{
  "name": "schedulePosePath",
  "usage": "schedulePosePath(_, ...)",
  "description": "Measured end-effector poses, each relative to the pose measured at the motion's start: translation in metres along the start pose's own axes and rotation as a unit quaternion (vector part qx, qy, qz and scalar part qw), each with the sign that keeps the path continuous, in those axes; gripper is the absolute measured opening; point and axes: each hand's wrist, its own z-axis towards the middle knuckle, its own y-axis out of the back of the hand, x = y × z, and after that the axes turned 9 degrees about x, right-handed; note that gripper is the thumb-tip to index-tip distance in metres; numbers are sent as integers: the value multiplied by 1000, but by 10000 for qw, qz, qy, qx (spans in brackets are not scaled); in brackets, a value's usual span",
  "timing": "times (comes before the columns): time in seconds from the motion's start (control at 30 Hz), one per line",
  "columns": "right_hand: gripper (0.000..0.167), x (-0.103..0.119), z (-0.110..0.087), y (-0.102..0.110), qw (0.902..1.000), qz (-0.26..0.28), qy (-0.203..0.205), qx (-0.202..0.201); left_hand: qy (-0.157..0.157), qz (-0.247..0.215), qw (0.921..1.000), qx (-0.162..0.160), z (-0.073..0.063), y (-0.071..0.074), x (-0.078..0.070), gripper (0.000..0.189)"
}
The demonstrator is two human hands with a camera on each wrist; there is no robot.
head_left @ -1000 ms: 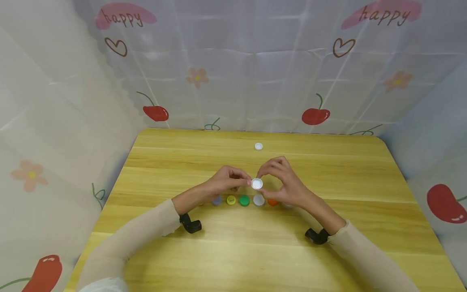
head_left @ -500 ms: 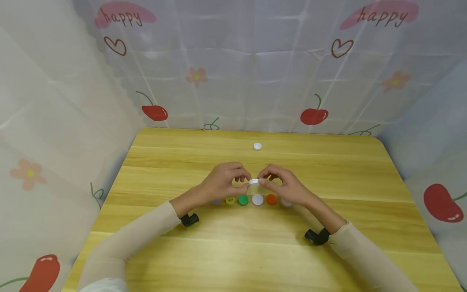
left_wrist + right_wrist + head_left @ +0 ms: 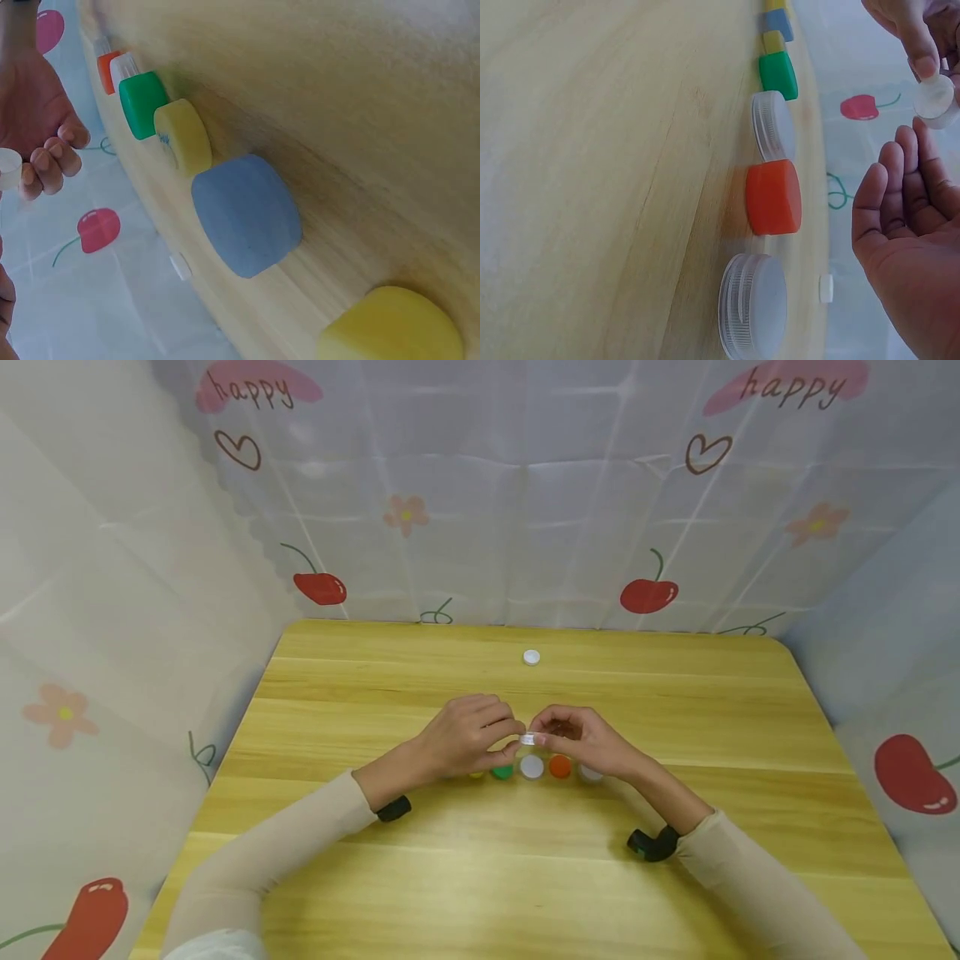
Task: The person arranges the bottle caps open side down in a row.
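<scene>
A small white bottle cap [image 3: 528,739] is held in the air between both hands, its side facing the head camera. My left hand [image 3: 471,737] pinches its left end; the thumb lies on it in the right wrist view. At the right end, my right hand [image 3: 588,740] grips it with thumb and curled fingers. Just below the hands runs a row of caps: green [image 3: 502,772], whitish [image 3: 532,767], orange [image 3: 560,767] and another whitish one [image 3: 590,772]. Left of green, the left wrist view shows a yellow cap [image 3: 184,137], a blue cap [image 3: 247,216] and another yellow cap [image 3: 394,330], mostly hidden from the head by my left hand.
Another white cap [image 3: 531,657] lies alone near the back edge of the wooden table [image 3: 480,877]. Printed curtains [image 3: 510,527] enclose the back and sides. Black wrist cameras [image 3: 652,843] hang under the forearms.
The white cap has tipped from its round face showing to edge-on. My right fingers have closed in on it. My left hand has turned over and now covers more of the row's left end.
</scene>
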Motion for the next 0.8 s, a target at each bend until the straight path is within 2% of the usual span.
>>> schedulePosePath(0.13,14,-2,0,0,9999,67,-51,-69,132,-212,9997,-23,-1,-2,-1,13)
schedulePosePath(0.2,13,-3,-1,-1,9998,59,-49,-179,429,-645,9970,77,-2,-3,-2,14)
schedulePosePath(0.23,13,-3,-2,-1,9996,42,-32,-265,657,-984,9928,174,-3,-3,-3,16)
schedulePosePath(0.27,13,-3,-3,-1,9994,14,30,-356,929,-1386,9855,291,-3,-3,-4,17)
schedulePosePath(0.3,13,-2,-5,-1,9990,-29,100,-445,1231,-1845,9743,405,-3,-4,-6,19)
schedulePosePath(0.4,17,-1,-8,-2,9966,-226,361,-706,2061,-3026,9284,633,-5,-5,-10,23)
schedulePosePath(0.47,20,0,-10,-3,9947,-377,492,-821,2366,-3476,9047,691,-4,-6,-13,24)
schedulePosePath(0.5,22,0,-11,-3,9939,-451,530,-858,2435,-3605,8978,682,-4,-7,-14,24)
schedulePosePath(0.53,23,1,-11,-4,9931,-511,561,-892,2475,-3685,8937,661,-3,-7,-15,24)
schedulePosePath(0.6,25,1,-11,-4,9919,-613,588,-943,2504,-3758,8902,604,-2,-10,-16,23)
schedulePosePath(0.8,29,-1,-12,-5,9900,-826,619,-965,2503,-3737,8911,600,-1,-13,-18,24)
